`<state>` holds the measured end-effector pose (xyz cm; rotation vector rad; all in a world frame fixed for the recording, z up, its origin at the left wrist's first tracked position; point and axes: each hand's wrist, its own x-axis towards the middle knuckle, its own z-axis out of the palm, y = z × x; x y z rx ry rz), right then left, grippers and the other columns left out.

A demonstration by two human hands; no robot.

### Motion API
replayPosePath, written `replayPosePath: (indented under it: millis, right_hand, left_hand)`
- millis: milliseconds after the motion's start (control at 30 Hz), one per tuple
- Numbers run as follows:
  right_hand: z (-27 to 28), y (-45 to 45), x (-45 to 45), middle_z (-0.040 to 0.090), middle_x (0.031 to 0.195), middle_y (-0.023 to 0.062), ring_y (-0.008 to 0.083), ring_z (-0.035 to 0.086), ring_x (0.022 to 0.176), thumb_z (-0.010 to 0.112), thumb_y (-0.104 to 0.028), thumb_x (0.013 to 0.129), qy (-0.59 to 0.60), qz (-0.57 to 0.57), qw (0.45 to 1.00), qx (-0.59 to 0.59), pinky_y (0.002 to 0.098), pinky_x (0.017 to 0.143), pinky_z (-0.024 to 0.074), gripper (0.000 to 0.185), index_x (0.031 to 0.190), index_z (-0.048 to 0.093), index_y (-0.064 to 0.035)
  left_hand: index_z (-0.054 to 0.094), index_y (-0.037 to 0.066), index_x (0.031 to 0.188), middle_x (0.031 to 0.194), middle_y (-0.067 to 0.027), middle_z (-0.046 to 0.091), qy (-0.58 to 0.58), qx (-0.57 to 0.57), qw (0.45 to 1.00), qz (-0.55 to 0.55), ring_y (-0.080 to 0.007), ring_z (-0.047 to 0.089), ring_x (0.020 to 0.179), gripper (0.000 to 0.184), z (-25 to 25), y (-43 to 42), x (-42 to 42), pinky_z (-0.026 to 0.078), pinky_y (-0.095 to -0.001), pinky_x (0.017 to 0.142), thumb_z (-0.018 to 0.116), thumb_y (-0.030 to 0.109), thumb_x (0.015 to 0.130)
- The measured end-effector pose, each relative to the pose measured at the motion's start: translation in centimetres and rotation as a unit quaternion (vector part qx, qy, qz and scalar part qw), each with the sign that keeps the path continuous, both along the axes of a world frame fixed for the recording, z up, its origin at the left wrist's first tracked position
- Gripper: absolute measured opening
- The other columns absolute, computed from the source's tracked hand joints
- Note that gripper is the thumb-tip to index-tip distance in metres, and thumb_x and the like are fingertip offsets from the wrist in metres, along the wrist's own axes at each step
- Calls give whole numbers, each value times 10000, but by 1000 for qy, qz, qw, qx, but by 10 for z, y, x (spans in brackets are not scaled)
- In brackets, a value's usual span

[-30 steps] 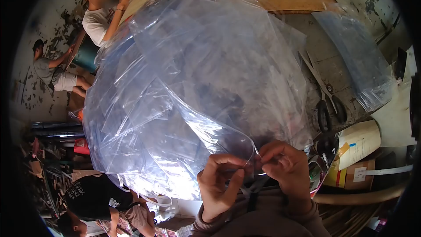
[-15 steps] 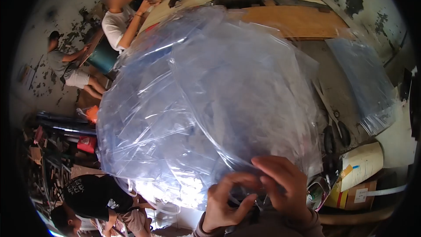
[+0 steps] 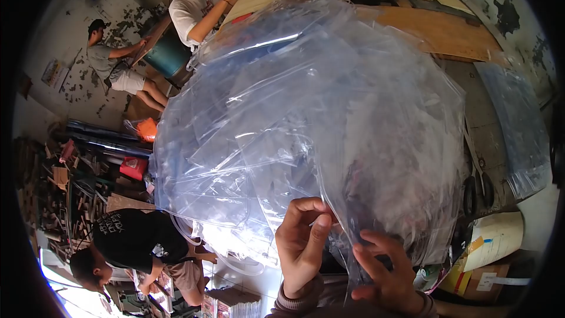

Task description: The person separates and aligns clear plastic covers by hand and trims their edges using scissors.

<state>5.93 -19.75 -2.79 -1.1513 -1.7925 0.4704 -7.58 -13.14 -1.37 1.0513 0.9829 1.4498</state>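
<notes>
A large heap of clear plastic sheets (image 3: 265, 112) spreads in front of me, wrinkled and shiny, with a welded-looking edge running toward my hands. My left hand (image 3: 303, 241) pinches that edge of a clear plastic sheet (image 3: 338, 200) between thumb and fingertips. Lower down and to the right, my right hand (image 3: 391, 271) has its fingers curled loosely against the same sheet's folded edge. Part of the sheet hangs between both hands toward my body. What lies under the heap is mostly hidden.
Scissors (image 3: 484, 182) with dark handles lie right of the heap, near a flat stack of plastic (image 3: 512, 129). A cardboard box (image 3: 485, 280) stands at lower right. One person (image 3: 194, 15) works at the far table, another (image 3: 115, 59) sits behind, and a third (image 3: 138, 238) bends at lower left.
My hands have lifted the sheet's edge, and the left hand has risen slightly and now pinches it. The view has shifted, so the surroundings appear farther right.
</notes>
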Motion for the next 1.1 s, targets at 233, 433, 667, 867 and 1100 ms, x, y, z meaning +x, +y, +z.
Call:
replayPosePath:
  millis: [233,433,667,867,1100]
  right_hand:
    - [7,0,-7,620,1048,201,259,644,787,557,-2,811,27,-69,996,-47,341,739,528,361,1172,556,15]
    - [6,-2,4,662,931,191,238,670,773,493,-37,871,6,-154,981,-115,319,705,518,334,1194,548,27]
    - [-13,-1,10,666,925,203,236,684,665,416,-28,927,168,-132,959,-184,294,647,515,348,1256,520,15]
    - [-17,0,13,664,928,210,246,688,684,426,-50,941,163,-116,964,-178,295,647,519,331,1250,522,18]
    - [-21,5,11,654,1002,206,259,691,709,427,-29,942,181,-85,969,-148,301,636,523,291,1195,552,39]
  left_hand:
    - [531,-60,1038,884,-116,627,-23,-9,1000,-18,-159,615,809,141,-3,-1,-3,526,-285,720,536,16,919]
    - [529,-90,1024,891,-145,634,1,-15,1000,-3,-173,635,817,146,-1,0,-2,549,-309,720,532,9,917]
    - [540,-86,962,805,-147,628,26,-18,999,36,-167,621,700,135,2,1,5,536,-294,644,551,35,904]
    - [548,-78,917,746,-144,614,42,-27,997,60,-167,602,638,145,3,2,6,530,-293,581,579,60,886]
    - [525,-69,980,808,-131,656,48,-21,998,21,-163,650,719,126,-2,1,-3,530,-279,690,560,22,901]
